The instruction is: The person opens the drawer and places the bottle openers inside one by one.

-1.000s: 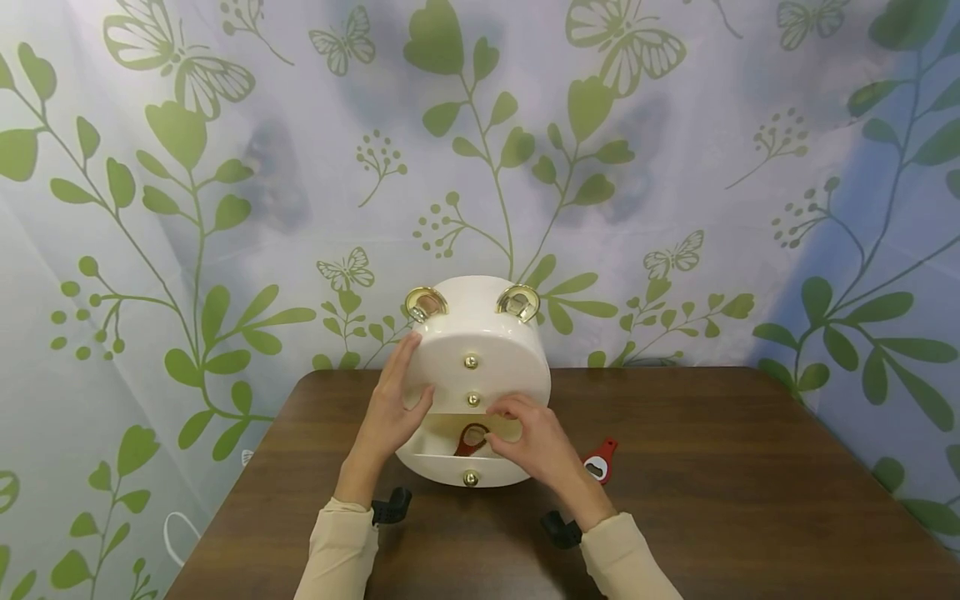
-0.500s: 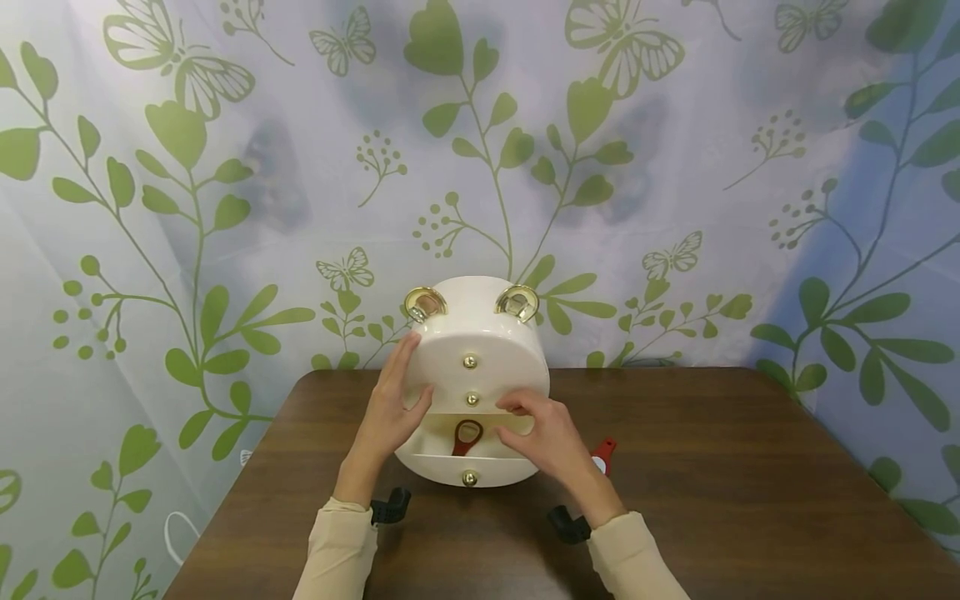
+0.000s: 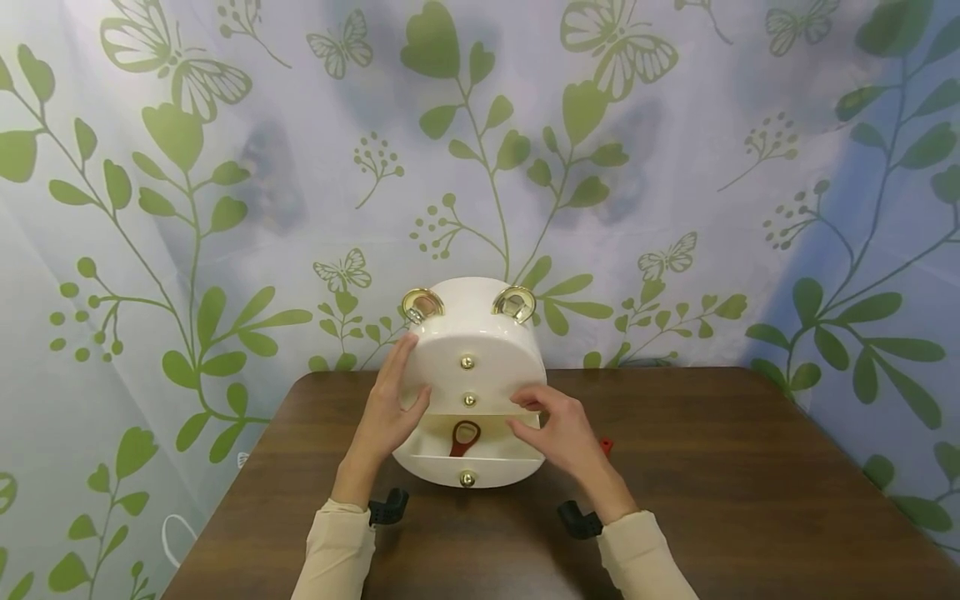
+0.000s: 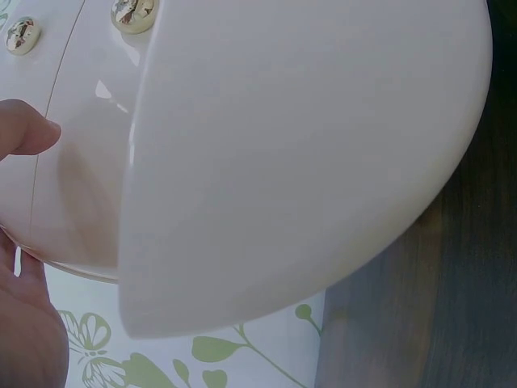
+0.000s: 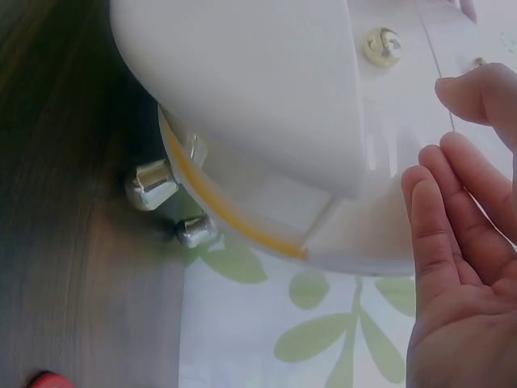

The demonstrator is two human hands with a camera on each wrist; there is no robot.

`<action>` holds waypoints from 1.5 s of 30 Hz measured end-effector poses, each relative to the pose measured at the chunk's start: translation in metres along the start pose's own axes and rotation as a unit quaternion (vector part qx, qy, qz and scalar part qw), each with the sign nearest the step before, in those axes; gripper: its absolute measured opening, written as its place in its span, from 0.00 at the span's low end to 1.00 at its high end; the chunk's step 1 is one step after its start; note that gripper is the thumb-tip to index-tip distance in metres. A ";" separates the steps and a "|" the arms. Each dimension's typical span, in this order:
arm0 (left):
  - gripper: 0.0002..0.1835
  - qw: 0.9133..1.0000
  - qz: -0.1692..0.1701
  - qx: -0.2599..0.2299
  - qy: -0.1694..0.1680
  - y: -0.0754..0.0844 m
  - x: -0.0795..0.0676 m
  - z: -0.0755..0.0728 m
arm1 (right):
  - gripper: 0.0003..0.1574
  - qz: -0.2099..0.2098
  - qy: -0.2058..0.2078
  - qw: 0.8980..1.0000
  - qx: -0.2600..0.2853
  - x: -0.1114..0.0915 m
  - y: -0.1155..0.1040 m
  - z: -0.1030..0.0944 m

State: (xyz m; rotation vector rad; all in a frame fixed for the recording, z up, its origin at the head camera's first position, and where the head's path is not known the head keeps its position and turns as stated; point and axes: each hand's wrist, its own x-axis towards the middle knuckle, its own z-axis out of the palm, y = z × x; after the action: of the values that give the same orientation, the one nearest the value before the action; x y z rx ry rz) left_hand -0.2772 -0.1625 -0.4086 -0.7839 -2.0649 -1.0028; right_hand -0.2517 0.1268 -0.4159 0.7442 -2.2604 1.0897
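Observation:
A white round box (image 3: pixel 480 350) with gold ears and small gold knobs stands on the table. Its bottom drawer (image 3: pixel 427 468) is pulled out, and inside lies a dark red tool (image 3: pixel 464 437) with a ring-shaped head. My left hand (image 3: pixel 386 412) rests along the box's left side, fingers straight, thumb in front of the face, as the left wrist view also shows. My right hand (image 3: pixel 558 425) is by the drawer's right end, thumb and fingers apart with nothing between them. A red bottle opener (image 3: pixel 606 447) lies on the table, mostly hidden behind my right wrist.
The brown wooden table (image 3: pixel 750 500) carries the box near its back edge. Behind it hangs a pale curtain (image 3: pixel 300 208) printed with green leaves and butterflies. Black mounts (image 3: pixel 579 520) sit at both wrists. Silvery feet (image 5: pixel 152 186) show under the box in the right wrist view.
My right hand has drawn back to the right from the tool, which now lies in the drawer apart from the fingers. My left hand stays at the box. The bottle opener became mostly covered.

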 end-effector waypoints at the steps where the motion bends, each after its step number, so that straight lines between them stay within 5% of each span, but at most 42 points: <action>1: 0.46 1.000 0.000 0.000 0.000 0.000 0.000 0.000 | 0.17 0.003 0.001 1.000 -0.003 0.000 0.001 -0.001; 23: 0.47 1.000 -0.008 0.001 -0.002 -0.001 0.000 -0.001 | 0.17 0.041 0.025 0.999 -0.018 -0.004 0.020 -0.022; 45: 0.46 1.000 -0.013 0.001 -0.001 0.000 0.000 -0.001 | 0.24 0.109 0.001 0.993 -0.035 -0.015 0.042 -0.040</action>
State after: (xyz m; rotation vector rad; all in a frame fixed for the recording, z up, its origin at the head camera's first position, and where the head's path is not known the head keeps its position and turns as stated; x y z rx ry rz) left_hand -0.2767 -0.1634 -0.4082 -0.7599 -2.0825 -1.0148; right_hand -0.2608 0.1852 -0.4262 0.4773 -2.4080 1.1000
